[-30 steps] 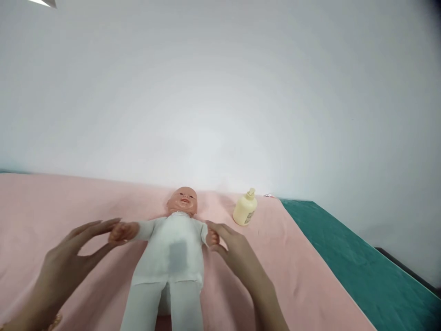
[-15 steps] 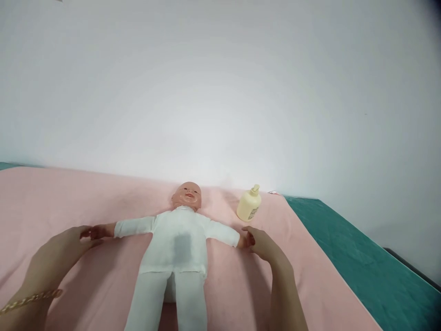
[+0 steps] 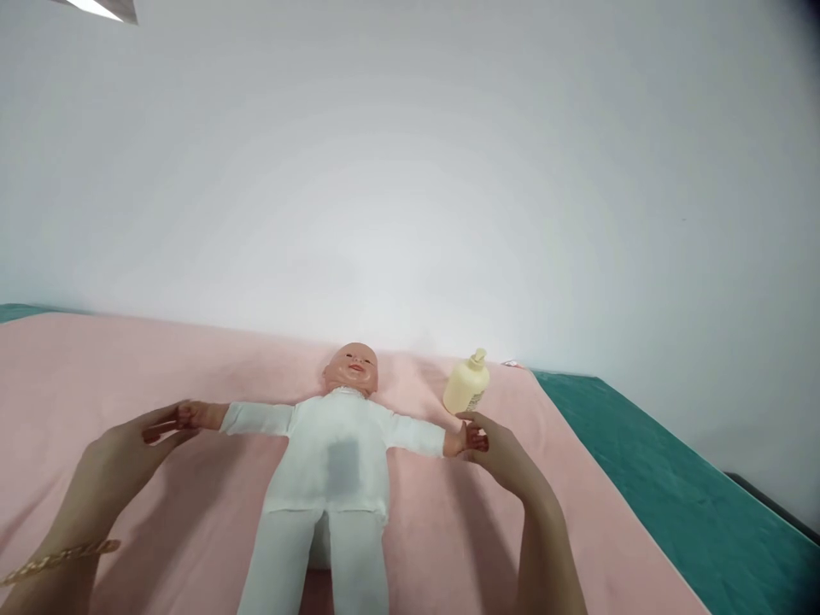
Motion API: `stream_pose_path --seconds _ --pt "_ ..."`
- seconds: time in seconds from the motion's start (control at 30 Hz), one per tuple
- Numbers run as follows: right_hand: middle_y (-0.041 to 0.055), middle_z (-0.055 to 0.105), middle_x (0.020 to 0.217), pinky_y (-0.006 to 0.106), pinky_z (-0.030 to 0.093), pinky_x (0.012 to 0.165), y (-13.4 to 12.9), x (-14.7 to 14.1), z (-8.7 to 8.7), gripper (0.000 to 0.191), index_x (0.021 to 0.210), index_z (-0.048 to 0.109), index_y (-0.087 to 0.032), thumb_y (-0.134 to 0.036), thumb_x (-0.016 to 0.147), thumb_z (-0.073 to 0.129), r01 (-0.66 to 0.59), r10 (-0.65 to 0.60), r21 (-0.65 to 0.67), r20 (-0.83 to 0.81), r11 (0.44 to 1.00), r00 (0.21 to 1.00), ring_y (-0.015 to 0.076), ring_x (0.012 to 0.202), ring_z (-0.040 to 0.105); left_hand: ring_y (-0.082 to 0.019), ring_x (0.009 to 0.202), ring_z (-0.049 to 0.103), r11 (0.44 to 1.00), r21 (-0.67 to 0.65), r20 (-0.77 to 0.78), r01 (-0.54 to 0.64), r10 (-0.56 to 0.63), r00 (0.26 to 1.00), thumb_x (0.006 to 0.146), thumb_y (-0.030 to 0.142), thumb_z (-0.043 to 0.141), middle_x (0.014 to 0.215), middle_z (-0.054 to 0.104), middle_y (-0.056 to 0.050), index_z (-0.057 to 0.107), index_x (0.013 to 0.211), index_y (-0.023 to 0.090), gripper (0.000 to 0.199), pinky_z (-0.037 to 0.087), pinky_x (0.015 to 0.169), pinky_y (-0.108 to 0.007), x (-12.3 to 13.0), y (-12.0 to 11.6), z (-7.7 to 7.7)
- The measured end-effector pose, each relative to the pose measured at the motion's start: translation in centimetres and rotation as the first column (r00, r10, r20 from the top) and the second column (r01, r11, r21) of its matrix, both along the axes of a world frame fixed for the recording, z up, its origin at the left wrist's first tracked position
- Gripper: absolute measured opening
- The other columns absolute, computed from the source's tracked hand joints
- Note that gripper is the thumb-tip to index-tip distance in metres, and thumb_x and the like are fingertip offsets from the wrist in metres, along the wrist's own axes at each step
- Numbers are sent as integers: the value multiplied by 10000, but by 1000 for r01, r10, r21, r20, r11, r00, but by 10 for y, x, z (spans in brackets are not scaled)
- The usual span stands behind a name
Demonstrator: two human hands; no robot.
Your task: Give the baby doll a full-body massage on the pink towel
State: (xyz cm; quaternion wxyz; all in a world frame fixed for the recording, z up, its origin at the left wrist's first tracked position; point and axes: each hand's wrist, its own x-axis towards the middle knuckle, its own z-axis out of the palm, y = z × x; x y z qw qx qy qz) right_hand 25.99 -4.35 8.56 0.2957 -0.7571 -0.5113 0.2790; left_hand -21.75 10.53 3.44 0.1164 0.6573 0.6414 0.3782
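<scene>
A baby doll (image 3: 339, 461) in white clothes, with a grey patch on its front, lies on its back, arms spread to both sides. My left hand (image 3: 137, 453), with a gold bracelet at the wrist, is closed round the doll's hand at the left. At the right, the fingers of my right hand (image 3: 496, 448) pinch the doll's other hand. Just beyond my right hand stands a pale yellow pump bottle (image 3: 465, 384).
Beneath the doll is a pink cloth (image 3: 557, 530), spread over a green surface (image 3: 672, 487) that shows at the right. A pale wall (image 3: 410, 171) rises behind. A dark rail (image 3: 769, 504) runs along the right edge.
The doll's hand at the left has risen a little and moved right with my left hand. My right hand has shifted slightly right. The whole view has also moved a little.
</scene>
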Motion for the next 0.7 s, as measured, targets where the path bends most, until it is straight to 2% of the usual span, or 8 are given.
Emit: stream_pose_path --seconds 0.07,0.13,0.23,0.33,0.47,0.53,0.6,0.7 --pt "30 678 1015 323 540 820 -2 -8 11 502 1264 583 -229 -157 770 628 25 -24 99 -11 995 1000 198 875 668 -317 859 736 985 -129 -7 -110 110 994 767 488 656 948 784 -16 739 1089 246 411 566 637 -344 11 -10 16" --pt "31 678 1054 340 537 861 -2 -19 18 460 1263 586 -243 -229 806 632 33 -33 201 -5 979 999 202 918 669 -343 1057 686 973 -200 110 -117 141 984 773 529 657 1153 736 -26 708 1187 263 494 567 818 -424 25 -20 30" --pt "33 657 1189 347 528 911 2 -44 21 417 1258 593 -268 -274 842 625 -1 10 344 -23 939 1000 206 1044 652 -325 1190 621 980 -196 312 -45 106 944 764 537 673 1238 700 -2 691 1212 289 512 483 1008 -481 47 -32 39" --pt "25 646 1241 341 514 939 9 -74 16 393 1251 601 -277 -239 861 634 -73 101 450 -38 890 994 200 1106 635 -280 1209 615 991 -123 444 58 3 896 752 518 701 1212 715 14 703 1170 281 480 458 1065 -431 67 -39 33" --pt "35 673 1206 324 511 944 17 -111 6 454 1258 600 -242 -111 833 690 -246 258 473 40 846 965 194 1103 639 -270 1125 671 969 15 347 247 -237 907 749 532 722 1172 733 -5 719 1107 269 445 555 956 -362 87 -41 13" --pt "63 676 1220 336 520 941 20 -124 2 518 1282 592 -206 -90 802 748 -335 326 422 95 843 941 215 1105 641 -244 1056 703 893 167 217 419 -448 867 778 498 712 1142 745 -5 712 1110 278 399 583 893 -315 96 -42 4" --pt "94 682 1219 365 527 941 22 -133 -3 569 1302 587 -167 -94 776 791 -404 373 363 156 840 915 245 1100 646 -199 1023 711 768 297 64 567 -609 791 827 414 692 1123 751 15 690 1146 304 338 586 857 -261 104 -42 -1" --pt "112 689 1204 399 535 931 22 -142 -9 579 1320 582 -142 -109 783 796 -468 409 304 239 830 881 275 1092 646 -150 977 709 622 418 -134 662 -679 722 864 274 661 1091 757 35 656 1184 321 323 576 839 -217 113 -44 -1"
